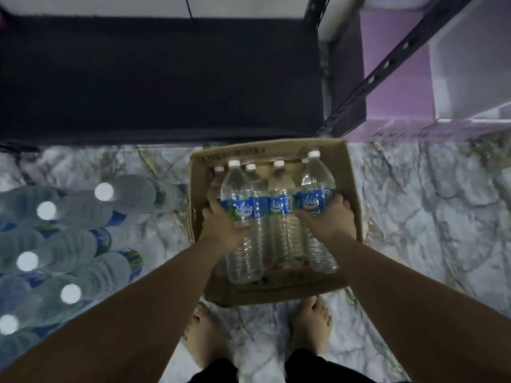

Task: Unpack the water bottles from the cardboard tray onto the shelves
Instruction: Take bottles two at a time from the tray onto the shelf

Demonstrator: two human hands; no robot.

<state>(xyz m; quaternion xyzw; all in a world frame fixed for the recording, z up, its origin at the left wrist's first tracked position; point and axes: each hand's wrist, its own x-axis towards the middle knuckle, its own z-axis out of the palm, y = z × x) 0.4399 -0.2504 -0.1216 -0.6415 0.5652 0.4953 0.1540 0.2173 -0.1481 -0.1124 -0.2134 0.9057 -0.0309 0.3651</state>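
Observation:
A brown cardboard tray (352, 189) stands on the marble floor in front of my feet, holding several clear water bottles with white caps and blue labels. My left hand (221, 225) grips the left front bottle (237, 189) around its label. My right hand (329, 219) grips the right front bottle (316, 178) the same way. Both held bottles rise above the others, and two more bottles (279, 205) stand between them. The dark shelf (166, 78) lies just beyond the tray, with nothing on its visible surface.
Several more water bottles (69, 239) stand packed on the floor at the left. A black slotted shelf post (387, 67) runs diagonally at upper right, beside a purple wall and a white unit (470, 64). My bare feet (309, 322) stand just behind the tray.

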